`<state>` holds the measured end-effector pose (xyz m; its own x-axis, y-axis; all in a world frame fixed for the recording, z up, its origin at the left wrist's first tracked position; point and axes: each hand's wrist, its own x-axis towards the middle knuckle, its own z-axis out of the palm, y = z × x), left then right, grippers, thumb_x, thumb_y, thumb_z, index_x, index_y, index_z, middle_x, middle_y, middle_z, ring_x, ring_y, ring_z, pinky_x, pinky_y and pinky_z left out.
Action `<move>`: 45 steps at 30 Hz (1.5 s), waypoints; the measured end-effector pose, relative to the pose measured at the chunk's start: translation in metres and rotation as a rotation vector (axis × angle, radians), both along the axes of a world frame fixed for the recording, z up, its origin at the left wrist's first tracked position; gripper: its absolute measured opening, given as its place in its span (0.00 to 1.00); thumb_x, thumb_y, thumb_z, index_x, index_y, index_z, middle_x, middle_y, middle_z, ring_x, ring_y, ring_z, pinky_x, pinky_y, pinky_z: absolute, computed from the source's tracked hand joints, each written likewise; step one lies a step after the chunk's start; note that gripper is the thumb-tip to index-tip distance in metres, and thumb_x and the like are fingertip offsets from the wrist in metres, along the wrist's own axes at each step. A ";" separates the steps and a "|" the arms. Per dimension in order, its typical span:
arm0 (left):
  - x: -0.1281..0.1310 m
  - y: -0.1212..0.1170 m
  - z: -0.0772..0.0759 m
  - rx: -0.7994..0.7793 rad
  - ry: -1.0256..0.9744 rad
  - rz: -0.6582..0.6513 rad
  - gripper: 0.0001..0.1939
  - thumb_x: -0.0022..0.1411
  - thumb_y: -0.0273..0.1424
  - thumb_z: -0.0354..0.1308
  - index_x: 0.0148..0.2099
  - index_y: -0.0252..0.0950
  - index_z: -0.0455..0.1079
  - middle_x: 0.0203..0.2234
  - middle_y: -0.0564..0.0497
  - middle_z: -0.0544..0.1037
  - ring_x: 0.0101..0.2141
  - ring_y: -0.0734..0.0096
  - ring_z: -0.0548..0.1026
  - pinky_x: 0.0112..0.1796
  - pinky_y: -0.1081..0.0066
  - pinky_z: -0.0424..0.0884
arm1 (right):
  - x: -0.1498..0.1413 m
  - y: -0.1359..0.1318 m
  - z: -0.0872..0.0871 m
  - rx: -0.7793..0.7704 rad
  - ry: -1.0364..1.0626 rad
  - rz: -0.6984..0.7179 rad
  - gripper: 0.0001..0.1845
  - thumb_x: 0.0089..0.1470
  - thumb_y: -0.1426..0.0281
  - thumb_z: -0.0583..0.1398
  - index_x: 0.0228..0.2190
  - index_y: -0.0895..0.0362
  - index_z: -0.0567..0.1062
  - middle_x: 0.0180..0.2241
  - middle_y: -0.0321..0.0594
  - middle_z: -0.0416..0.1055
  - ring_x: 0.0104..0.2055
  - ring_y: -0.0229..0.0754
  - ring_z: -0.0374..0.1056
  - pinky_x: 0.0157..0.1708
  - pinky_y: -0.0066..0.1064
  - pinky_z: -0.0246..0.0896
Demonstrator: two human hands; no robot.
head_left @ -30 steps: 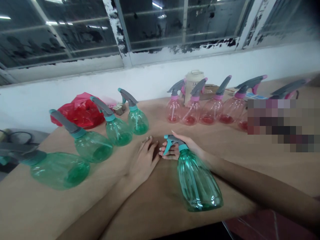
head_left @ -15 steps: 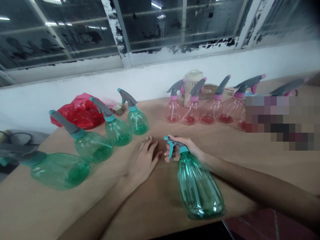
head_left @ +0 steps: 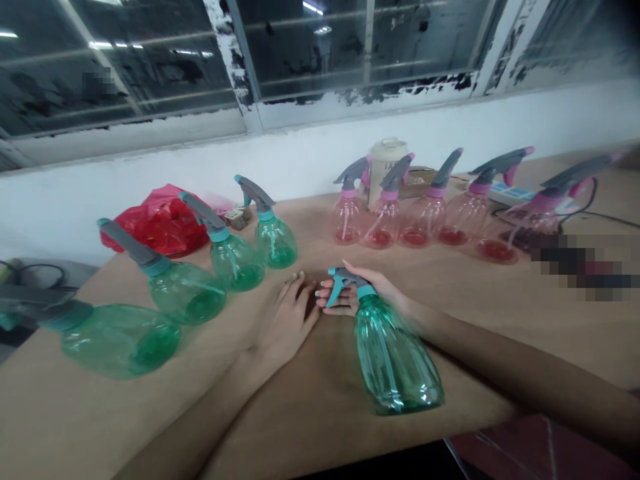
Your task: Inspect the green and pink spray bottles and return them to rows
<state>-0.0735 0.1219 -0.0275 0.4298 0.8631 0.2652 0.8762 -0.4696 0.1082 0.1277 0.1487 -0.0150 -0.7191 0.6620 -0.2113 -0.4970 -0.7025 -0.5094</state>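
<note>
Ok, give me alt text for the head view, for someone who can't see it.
A person's right hand holds a green spray bottle, its nozzle pointing left, while the left hand rests on a brown table. Four other green bottles stand to the left, near a red plastic bag; five pink bottles stand farther back, on the right.

Before you, a brown tabletop [head_left: 313, 400] carries four green spray bottles [head_left: 237, 263] on your left, five pink spray bottles [head_left: 425, 217] toward the back right, a crumpled red bag [head_left: 160, 227] and your left hand [head_left: 286, 317].
</note>
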 end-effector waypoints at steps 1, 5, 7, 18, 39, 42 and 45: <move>0.000 0.000 0.001 -0.007 0.001 0.004 0.19 0.67 0.36 0.43 0.55 0.34 0.62 0.60 0.40 0.61 0.60 0.58 0.59 0.57 0.57 0.59 | 0.000 0.000 -0.001 0.002 0.000 0.005 0.19 0.57 0.58 0.56 0.34 0.62 0.74 0.30 0.45 0.75 0.37 0.42 0.73 0.45 0.38 0.65; 0.002 -0.001 0.002 -0.034 0.012 0.022 0.21 0.68 0.38 0.43 0.57 0.32 0.61 0.60 0.39 0.61 0.60 0.56 0.58 0.57 0.56 0.58 | 0.000 0.000 -0.005 0.068 -0.027 -0.050 0.15 0.54 0.60 0.59 0.30 0.61 0.73 0.26 0.39 0.73 0.30 0.38 0.71 0.37 0.33 0.67; 0.003 0.000 0.001 -0.028 0.006 0.033 0.22 0.68 0.39 0.43 0.58 0.32 0.61 0.60 0.40 0.61 0.60 0.56 0.57 0.57 0.56 0.57 | -0.001 -0.002 -0.007 0.132 -0.065 -0.082 0.13 0.53 0.61 0.60 0.28 0.59 0.73 0.24 0.36 0.71 0.26 0.36 0.69 0.31 0.30 0.66; 0.001 0.000 0.004 -0.067 -0.007 0.004 0.20 0.67 0.35 0.44 0.58 0.33 0.60 0.60 0.38 0.59 0.61 0.55 0.56 0.57 0.54 0.57 | -0.001 -0.001 -0.005 0.058 -0.018 0.049 0.26 0.55 0.50 0.54 0.31 0.60 0.74 0.28 0.45 0.75 0.38 0.44 0.73 0.45 0.40 0.65; 0.000 0.000 -0.002 -0.022 0.000 0.018 0.23 0.68 0.41 0.42 0.58 0.32 0.62 0.60 0.40 0.61 0.60 0.56 0.58 0.57 0.55 0.57 | -0.001 -0.013 0.010 0.299 -0.184 -0.110 0.21 0.53 0.53 0.58 0.24 0.60 0.73 0.23 0.38 0.70 0.26 0.38 0.69 0.31 0.31 0.66; 0.000 -0.001 -0.001 -0.020 -0.015 0.024 0.22 0.68 0.41 0.43 0.57 0.33 0.62 0.59 0.40 0.62 0.60 0.57 0.58 0.57 0.55 0.57 | 0.007 -0.010 0.030 0.463 -0.181 -0.226 0.20 0.53 0.54 0.58 0.29 0.59 0.76 0.27 0.42 0.73 0.33 0.43 0.71 0.37 0.35 0.66; 0.001 -0.002 0.001 -0.021 -0.035 0.032 0.22 0.68 0.41 0.43 0.56 0.34 0.63 0.59 0.41 0.63 0.60 0.57 0.58 0.57 0.54 0.58 | 0.016 -0.002 0.048 0.672 -0.217 -0.391 0.18 0.53 0.55 0.59 0.35 0.56 0.76 0.33 0.42 0.75 0.41 0.46 0.71 0.43 0.40 0.65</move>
<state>-0.0726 0.1200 -0.0268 0.3930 0.8816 0.2615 0.8861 -0.4390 0.1485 0.1433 0.1465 0.0333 -0.3981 0.8922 0.2131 -0.4852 -0.0077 -0.8743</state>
